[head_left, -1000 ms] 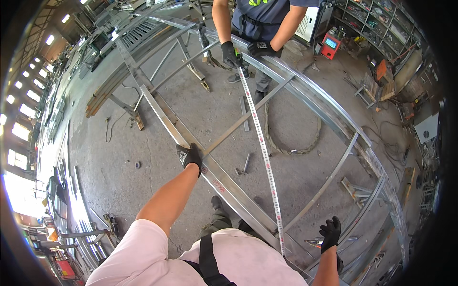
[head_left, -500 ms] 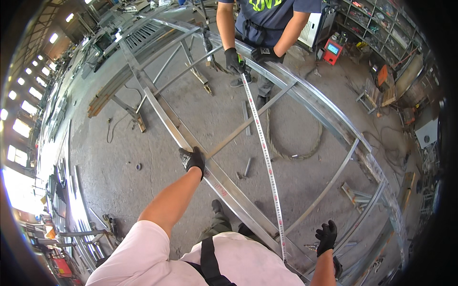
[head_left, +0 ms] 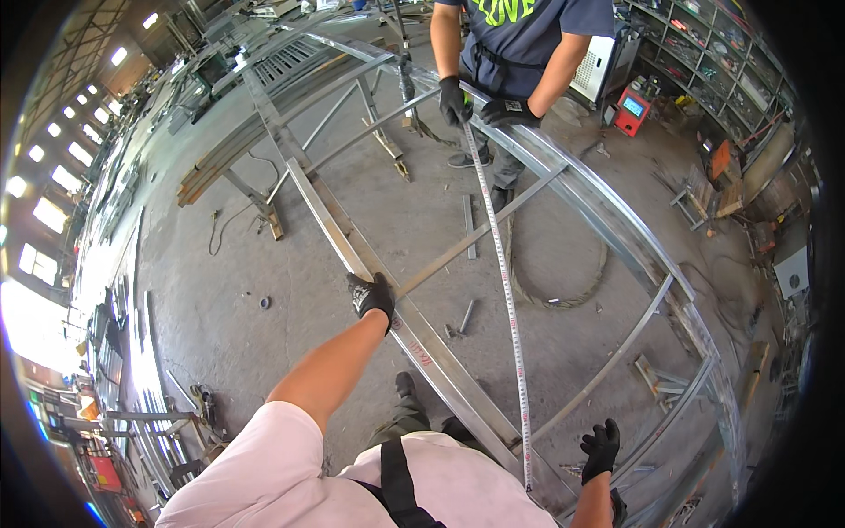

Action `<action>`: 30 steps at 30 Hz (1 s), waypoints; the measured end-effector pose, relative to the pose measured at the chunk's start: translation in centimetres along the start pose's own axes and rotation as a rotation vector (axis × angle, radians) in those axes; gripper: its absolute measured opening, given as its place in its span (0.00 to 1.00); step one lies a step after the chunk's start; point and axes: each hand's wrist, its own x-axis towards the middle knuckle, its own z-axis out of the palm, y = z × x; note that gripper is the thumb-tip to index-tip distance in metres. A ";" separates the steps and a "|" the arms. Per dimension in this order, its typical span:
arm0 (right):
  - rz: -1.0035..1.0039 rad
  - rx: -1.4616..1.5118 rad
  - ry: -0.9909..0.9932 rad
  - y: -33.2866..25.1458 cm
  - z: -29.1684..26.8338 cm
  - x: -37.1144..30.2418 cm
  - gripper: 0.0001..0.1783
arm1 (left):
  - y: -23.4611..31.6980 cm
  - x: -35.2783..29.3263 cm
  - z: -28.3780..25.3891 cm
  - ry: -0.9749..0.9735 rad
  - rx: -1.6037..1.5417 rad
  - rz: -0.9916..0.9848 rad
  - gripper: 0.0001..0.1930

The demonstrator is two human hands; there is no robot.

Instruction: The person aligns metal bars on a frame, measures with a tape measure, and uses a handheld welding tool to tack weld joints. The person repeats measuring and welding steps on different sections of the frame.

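My left hand, in a black glove, is closed over the edge of a long steel beam of a large welded metal frame. To the lower right, my gloved right hand is in the air with its fingers apart, holding nothing. A white tape measure blade stretches across the frame. Its near end lies by the beam in front of my body. At the far end, a co-worker's gloved hand holds the tape's yellow-green case, while the other gloved hand rests on the far curved rail.
Thin crossbars join the beams. On the concrete floor lie a coiled rope or hose, a hammer-like tool and a small ring. A red machine and parts shelves stand at the far right.
The whole view has shifted slightly, so the frame and co-worker appear further right. My left hand stays on the beam, my right hand stays free, and the tape remains stretched out.
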 end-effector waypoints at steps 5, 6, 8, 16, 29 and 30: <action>-0.027 -0.010 0.009 0.0 0.2 0.0 0.37 | 0.1 -0.2 -0.1 0.011 -0.014 0.012 0.42; -0.024 -0.001 0.002 0.0 0.2 0.0 0.37 | 0.1 -0.2 -0.1 0.024 0.004 0.024 0.42; -0.022 0.009 0.009 -0.1 0.3 0.0 0.37 | 0.3 -0.3 -0.2 0.006 0.008 0.011 0.42; -0.030 -0.027 -0.006 -0.3 0.3 -0.1 0.36 | 0.7 -1.0 -0.5 0.047 0.045 0.046 0.42; -0.025 -0.063 -0.008 -0.3 0.6 -0.6 0.36 | 0.7 -0.8 -0.4 0.020 0.010 0.014 0.42; -0.027 -0.049 -0.011 -0.2 0.6 -0.5 0.36 | 0.5 -0.6 -0.3 0.018 0.011 0.015 0.42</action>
